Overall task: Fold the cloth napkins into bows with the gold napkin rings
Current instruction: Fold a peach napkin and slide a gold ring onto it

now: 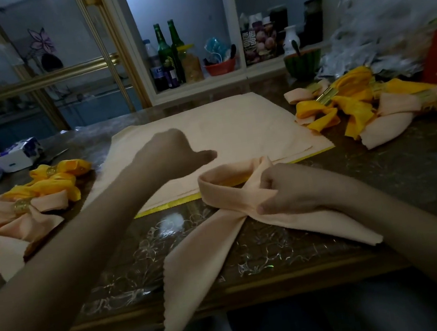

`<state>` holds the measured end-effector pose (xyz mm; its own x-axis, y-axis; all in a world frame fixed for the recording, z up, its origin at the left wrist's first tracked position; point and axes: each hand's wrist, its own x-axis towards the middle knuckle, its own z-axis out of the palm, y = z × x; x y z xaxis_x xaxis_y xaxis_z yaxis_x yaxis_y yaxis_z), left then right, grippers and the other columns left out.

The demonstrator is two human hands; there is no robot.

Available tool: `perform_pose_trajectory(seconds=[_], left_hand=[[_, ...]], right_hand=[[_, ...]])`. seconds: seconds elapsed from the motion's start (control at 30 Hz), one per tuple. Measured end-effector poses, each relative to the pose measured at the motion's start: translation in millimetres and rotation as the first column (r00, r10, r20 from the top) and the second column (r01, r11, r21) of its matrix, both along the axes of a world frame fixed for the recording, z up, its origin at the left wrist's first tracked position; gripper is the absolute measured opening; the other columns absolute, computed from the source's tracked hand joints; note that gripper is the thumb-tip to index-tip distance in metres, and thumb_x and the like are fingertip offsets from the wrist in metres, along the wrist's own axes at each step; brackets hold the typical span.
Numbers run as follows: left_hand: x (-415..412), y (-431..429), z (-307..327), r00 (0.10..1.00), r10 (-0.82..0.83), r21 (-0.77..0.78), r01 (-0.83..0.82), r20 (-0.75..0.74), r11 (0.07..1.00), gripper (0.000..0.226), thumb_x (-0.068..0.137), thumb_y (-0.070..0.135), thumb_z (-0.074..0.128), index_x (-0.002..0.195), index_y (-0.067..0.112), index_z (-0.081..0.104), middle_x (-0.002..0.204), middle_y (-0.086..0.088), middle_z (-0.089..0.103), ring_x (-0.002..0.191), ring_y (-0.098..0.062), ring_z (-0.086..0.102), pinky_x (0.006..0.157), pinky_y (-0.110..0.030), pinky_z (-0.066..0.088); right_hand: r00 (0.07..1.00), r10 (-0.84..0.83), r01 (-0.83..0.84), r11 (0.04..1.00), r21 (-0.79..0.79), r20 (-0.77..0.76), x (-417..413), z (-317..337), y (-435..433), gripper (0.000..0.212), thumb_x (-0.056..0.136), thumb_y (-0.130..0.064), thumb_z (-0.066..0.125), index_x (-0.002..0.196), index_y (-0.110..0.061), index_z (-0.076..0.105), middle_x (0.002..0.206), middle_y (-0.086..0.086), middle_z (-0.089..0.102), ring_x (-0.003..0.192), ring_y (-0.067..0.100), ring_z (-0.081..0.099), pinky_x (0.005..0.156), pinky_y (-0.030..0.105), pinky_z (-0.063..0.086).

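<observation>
Napkin (pixel 197 256) looped, crossed, unringed; right hand (pixel 286 192) grip pinches crossing; left hand (pixel 173 152) curled, cannot tell if holding. Ringed bows (pixel 23 211) piled left, right; flat stack (pixel 220 125) far, waiting.

I am holding my left hand (pixel 173 155) raised, fingers curled and thumb pointing out toward my right hand (pixel 281 192), which is pinching the napkin (pixel 198 267).

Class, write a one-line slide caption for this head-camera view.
Right hand pinches the crossed middle of a peach napkin; left hand, fingers curled, hangs above the flat napkin stack.
</observation>
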<state>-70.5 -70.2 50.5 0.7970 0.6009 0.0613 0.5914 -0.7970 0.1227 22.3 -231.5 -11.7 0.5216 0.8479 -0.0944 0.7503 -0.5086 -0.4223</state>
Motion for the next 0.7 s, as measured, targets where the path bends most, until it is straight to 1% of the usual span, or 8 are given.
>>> perform_pose_trajectory(seconds=[0.07, 0.2, 0.27, 0.33, 0.43, 0.57, 0.63, 0.7], left_hand=[[19.1, -5.7, -8.5, 0.996, -0.073, 0.107, 0.067, 0.053, 0.992, 0.049, 0.086, 0.052, 0.055, 0.108, 0.009, 0.061, 0.100, -0.006, 0.064, 0.088, -0.019, 0.060, 0.073, -0.028, 0.049], [55.7, -11.2, -37.8, 0.967, -0.239, -0.025, 0.238, -0.089, 0.971, 0.040, 0.093, 0.039, 0.051, 0.116, 0.008, 0.060, 0.113, -0.009, 0.061, 0.095, -0.021, 0.056, 0.076, -0.027, 0.043], [64.4, -4.9, -48.1, 0.955, -0.294, -0.054, 0.291, -0.039, 0.955, 0.028, 0.095, 0.032, 0.048, 0.100, 0.009, 0.063, 0.107, -0.010, 0.064, 0.088, -0.020, 0.056, 0.072, -0.027, 0.043], [67.3, 2.6, -55.7, 0.959, -0.278, -0.025, 0.280, 0.058, 0.960, 0.024, 0.095, 0.027, 0.047, 0.099, 0.010, 0.064, 0.105, -0.009, 0.064, 0.087, -0.021, 0.056, 0.074, -0.033, 0.047], [66.5, 11.0, -63.3, 0.955, -0.233, 0.100, 0.218, 0.181, 0.971, 0.022, 0.093, 0.025, 0.050, 0.108, 0.015, 0.063, 0.110, -0.006, 0.060, 0.096, -0.021, 0.055, 0.075, -0.034, 0.046], [56.8, 16.1, -63.6, 0.955, -0.094, -0.078, 0.120, 0.282, 0.990, 0.031, 0.090, 0.035, 0.056, 0.113, 0.013, 0.058, 0.112, -0.004, 0.058, 0.100, -0.022, 0.056, 0.084, -0.035, 0.049], [44.4, 20.0, -61.2, 0.976, 0.038, -0.162, -0.003, 0.215, 0.987, 0.042, 0.089, 0.047, 0.053, 0.102, 0.008, 0.059, 0.097, -0.006, 0.059, 0.089, -0.021, 0.058, 0.075, -0.032, 0.047], [29.9, 18.4, -61.2, 0.989, 0.126, -0.202, -0.108, 0.077, 0.973, 0.055, 0.090, 0.058, 0.040, 0.079, 0.007, 0.058, 0.078, -0.007, 0.059, 0.070, -0.017, 0.056, 0.061, -0.026, 0.042]], right_hand=[[1.000, -0.013, 0.011, 0.998, 0.063, 0.016, -1.1, -3.3, -0.1, 0.035, 0.083, -0.033, 0.067, 0.111, -0.017, 0.051, 0.112, 0.002, 0.058, 0.086, 0.012, 0.050, 0.061, 0.023, 0.036], [0.995, 0.076, -0.063, 0.981, 0.185, -0.065, -2.0, -7.9, -6.1, 0.069, 0.086, -0.027, 0.065, 0.144, -0.033, 0.028, 0.140, -0.005, 0.044, 0.119, 0.015, 0.046, 0.082, 0.022, 0.036], [0.995, 0.098, -0.094, 0.985, 0.147, -0.020, -0.5, -12.6, -4.3, 0.058, 0.089, -0.030, 0.061, 0.141, -0.032, 0.036, 0.140, -0.004, 0.046, 0.120, 0.016, 0.046, 0.090, 0.028, 0.040], [0.996, 0.079, -0.082, 0.991, 0.105, 0.038, 1.1, -19.0, -1.9, 0.046, 0.090, -0.035, 0.057, 0.134, -0.030, 0.046, 0.133, 0.000, 0.053, 0.117, 0.019, 0.050, 0.094, 0.037, 0.044], [0.997, 0.068, -0.073, 0.991, 0.115, 0.044, 0.1, -22.9, 0.2, 0.038, 0.091, -0.035, 0.055, 0.128, -0.028, 0.050, 0.124, 0.001, 0.057, 0.110, 0.022, 0.054, 0.089, 0.040, 0.047], [0.994, 0.054, -0.075, 0.968, 0.239, 0.090, -0.2, -23.7, -4.1, 0.012, 0.090, -0.032, 0.055, 0.099, -0.028, 0.048, 0.102, 0.001, 0.059, 0.098, 0.023, 0.055, 0.067, 0.031, 0.038], [0.990, 0.039, -0.080, 0.946, 0.313, 0.135, -3.3, -26.4, -8.6, 0.013, 0.091, -0.032, 0.055, 0.093, -0.027, 0.044, 0.096, 0.002, 0.061, 0.090, 0.022, 0.056, 0.063, 0.032, 0.036], [0.981, 0.019, -0.095, 0.912, 0.399, 0.191, -6.5, -30.7, -13.5, 0.010, 0.092, -0.033, 0.054, 0.097, -0.026, 0.048, 0.091, 0.000, 0.063, 0.080, 0.018, 0.056, 0.058, 0.031, 0.033]])
